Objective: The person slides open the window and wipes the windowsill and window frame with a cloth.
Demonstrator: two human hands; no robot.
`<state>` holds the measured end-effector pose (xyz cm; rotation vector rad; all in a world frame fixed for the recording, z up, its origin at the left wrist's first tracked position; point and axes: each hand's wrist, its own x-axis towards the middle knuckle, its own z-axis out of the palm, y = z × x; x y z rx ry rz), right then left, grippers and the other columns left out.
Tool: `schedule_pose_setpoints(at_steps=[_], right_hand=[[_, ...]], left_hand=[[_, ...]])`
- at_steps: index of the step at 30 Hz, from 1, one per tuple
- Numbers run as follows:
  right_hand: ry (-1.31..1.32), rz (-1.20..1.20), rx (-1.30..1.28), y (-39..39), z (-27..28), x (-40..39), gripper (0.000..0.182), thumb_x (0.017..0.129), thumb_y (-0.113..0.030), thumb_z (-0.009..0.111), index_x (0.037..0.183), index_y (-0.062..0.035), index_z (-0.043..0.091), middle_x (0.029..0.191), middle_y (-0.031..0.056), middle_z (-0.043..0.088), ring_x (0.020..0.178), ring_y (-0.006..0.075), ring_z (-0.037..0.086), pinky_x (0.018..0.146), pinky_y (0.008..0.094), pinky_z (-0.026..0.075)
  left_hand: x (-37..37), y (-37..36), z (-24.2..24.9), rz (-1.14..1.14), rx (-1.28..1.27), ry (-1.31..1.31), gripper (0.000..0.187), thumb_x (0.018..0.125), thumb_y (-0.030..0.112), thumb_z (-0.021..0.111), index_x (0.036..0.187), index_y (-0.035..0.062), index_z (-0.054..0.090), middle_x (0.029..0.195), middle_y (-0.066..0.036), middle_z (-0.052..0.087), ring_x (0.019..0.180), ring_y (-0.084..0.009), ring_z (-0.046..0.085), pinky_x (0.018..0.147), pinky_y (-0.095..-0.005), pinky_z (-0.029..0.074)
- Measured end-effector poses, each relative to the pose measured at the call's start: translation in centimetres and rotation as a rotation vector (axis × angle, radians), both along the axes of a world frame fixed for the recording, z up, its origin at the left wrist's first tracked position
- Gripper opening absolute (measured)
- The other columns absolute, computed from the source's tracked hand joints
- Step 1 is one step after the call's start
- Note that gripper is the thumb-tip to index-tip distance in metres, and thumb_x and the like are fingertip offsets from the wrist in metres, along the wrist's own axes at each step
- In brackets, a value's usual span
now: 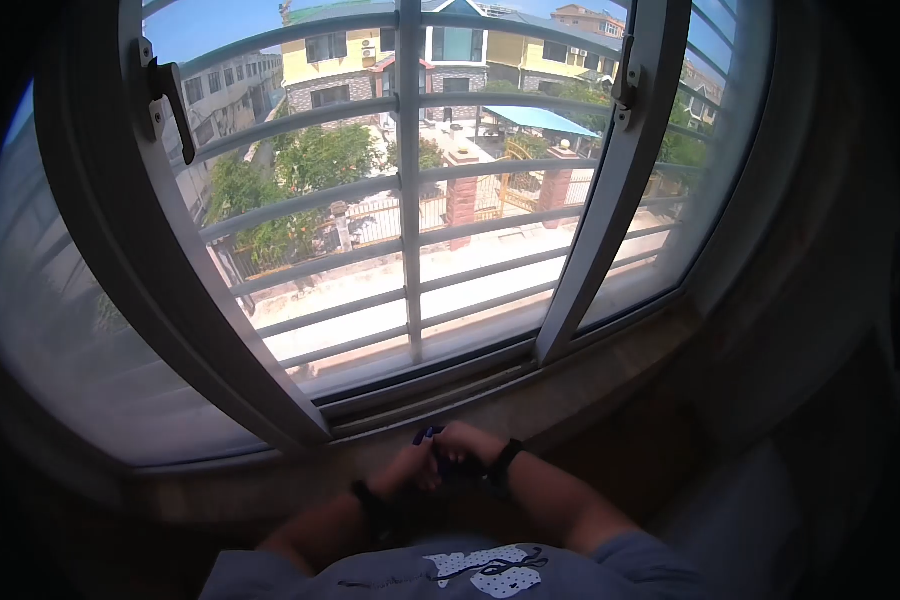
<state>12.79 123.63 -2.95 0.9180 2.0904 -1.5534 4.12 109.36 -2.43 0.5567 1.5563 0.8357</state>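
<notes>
My left hand and my right hand are close together in front of my body, just by the window sill. Between them is a dark blue, soft-looking thing, perhaps a cloth; deep shadow hides its shape. The fingers of both hands are curled in around it. A dark band circles each wrist. Beyond my hands stands a sliding window, with its middle part drawn open.
Light metal bars cross the opening outside. A dark handle sits on the left frame and another latch on the right one. A pale curtain or wall is dim at right. Outside are a yard and houses.
</notes>
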Motion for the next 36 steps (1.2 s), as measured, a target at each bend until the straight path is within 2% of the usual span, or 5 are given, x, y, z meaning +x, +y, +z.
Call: schedule_pose_setpoints(at_steps=[11,22,26,30,36], right_hand=[[0.074,-0.134,-0.065,2.6,1.2,4.1,0.036,0.090,-0.034,0.049,0.074,-0.0052,0.062,0.059,0.0067,0.059,0.043,0.0173,0.055,0.038,0.0301,0.045],[0.256,-0.002,-0.075,18.3,-1.5,13.7,0.038,0.093,-0.037,0.048,0.078,-0.0061,0.064,0.062,0.0055,0.060,0.049,0.0152,0.058,0.043,0.0290,0.045],[0.357,0.016,-0.084,22.4,0.6,16.9,0.038,0.093,-0.040,0.047,0.082,-0.0072,0.064,0.064,0.0049,0.061,0.053,0.0150,0.059,0.047,0.0292,0.048],[0.205,0.232,0.103,24.4,-0.4,15.7,0.034,0.092,-0.035,0.046,0.085,-0.0072,0.064,0.066,0.0055,0.062,0.052,0.0159,0.059,0.044,0.0293,0.048],[0.121,0.105,0.015,24.3,0.4,15.4,0.038,0.092,-0.039,0.047,0.082,-0.0070,0.064,0.061,0.0032,0.059,0.048,0.0138,0.057,0.043,0.0280,0.047]], left_hand=[[3.8,4.0,4.2,0.098,-0.031,0.000,0.058,0.097,0.052,0.033,0.068,0.0047,0.052,0.054,-0.011,0.056,0.045,-0.0237,0.060,0.038,-0.0316,0.047],[11.6,17.8,3.4,0.012,0.160,0.011,0.042,0.097,0.046,0.040,0.083,0.0098,0.058,0.076,0.000,0.056,0.063,-0.0116,0.054,0.049,-0.0243,0.047],[15.0,22.9,4.5,0.183,0.066,-0.052,0.042,0.096,0.045,0.043,0.081,0.0097,0.058,0.067,0.000,0.054,0.056,-0.0124,0.054,0.046,-0.0251,0.046],[15.3,24.4,5.0,0.235,-0.050,-0.034,0.047,0.095,0.048,0.041,0.075,0.0090,0.056,0.057,-0.001,0.050,0.045,-0.0144,0.052,0.040,-0.0265,0.044],[14.7,24.3,3.9,0.142,-0.036,0.020,0.048,0.096,0.046,0.039,0.072,0.0076,0.055,0.056,-0.001,0.051,0.045,-0.0133,0.054,0.041,-0.0273,0.045]])
